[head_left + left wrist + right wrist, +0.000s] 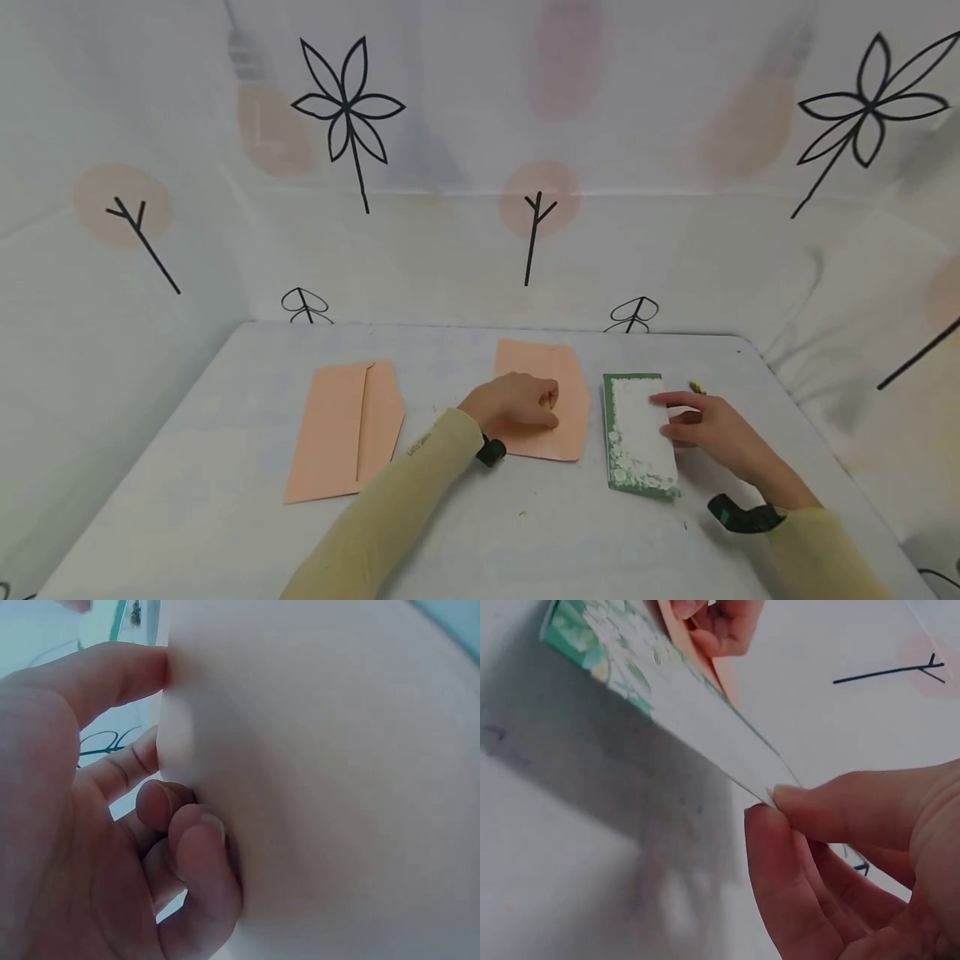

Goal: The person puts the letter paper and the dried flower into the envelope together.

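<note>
Left hand [517,402] seems to be pinching the peach, pointed-flap paper envelope [572,400]; right hand [716,433] has the white-and-green rectangular floral card [637,417] pinched, at 4 o'clock from it. Looks like pre-stuffing to me, so next: pocket open, card lined up.

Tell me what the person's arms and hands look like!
The left sleeve and right sleeve are pale yellow; the left has small dark lettering near its cuff. A dark piece shows at each wrist. The left hand and right hand wear no gloves.
</note>
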`<state>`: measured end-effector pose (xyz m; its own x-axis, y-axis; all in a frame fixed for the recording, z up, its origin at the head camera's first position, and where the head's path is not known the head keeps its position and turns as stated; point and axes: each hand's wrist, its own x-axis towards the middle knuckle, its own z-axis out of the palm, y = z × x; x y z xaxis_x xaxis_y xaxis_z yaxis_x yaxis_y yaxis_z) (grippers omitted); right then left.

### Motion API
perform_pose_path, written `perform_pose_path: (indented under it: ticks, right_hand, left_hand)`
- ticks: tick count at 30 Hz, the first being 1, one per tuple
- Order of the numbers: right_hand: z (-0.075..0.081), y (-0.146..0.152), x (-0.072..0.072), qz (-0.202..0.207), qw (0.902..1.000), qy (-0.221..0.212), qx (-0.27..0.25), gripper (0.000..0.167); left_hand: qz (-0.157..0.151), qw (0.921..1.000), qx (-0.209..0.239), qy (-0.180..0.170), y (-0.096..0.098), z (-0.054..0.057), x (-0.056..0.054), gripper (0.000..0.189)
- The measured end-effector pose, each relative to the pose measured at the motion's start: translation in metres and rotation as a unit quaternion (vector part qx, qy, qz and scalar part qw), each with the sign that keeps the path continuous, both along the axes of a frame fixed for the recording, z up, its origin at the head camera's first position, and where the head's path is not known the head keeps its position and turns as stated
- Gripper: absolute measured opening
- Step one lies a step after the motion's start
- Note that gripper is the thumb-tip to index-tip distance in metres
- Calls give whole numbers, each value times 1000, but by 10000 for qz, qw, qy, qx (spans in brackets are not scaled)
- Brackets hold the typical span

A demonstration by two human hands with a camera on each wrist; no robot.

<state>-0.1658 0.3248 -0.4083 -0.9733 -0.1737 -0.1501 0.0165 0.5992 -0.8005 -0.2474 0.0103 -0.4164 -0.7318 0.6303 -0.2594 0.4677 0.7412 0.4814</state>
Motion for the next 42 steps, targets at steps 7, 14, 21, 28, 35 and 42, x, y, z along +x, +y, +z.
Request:
perform_pose_path:
  ticks: [7,14,21,28,35,42]
  right_hand:
    - [18,-7,-3,-8,9973,543,484,51]
    - [26,-13,-8,-198,9949,824,553,50]
    - [33,-20,-12,-355,9933,905,627,52]
    - [34,-34,-15,-487,9938,913,403,52]
    - [26,-47,-23,-545,9948,780,373,55]
    - [20,-59,-29,-507,9941,733,618,54]
  left_hand:
    - [28,10000,-89,8,0,0,0,19]
    - [-4,10000,-63,30,0,-4,0,19]
    - [-34,10000,-81,47,2,-1,1,20]
    - [-33,9999,-145,67,3,0,2,21]
    - [2,9999,-161,39,4,-6,1,21]
    - [-1,9999,-119,90,3,-7,-1,19]
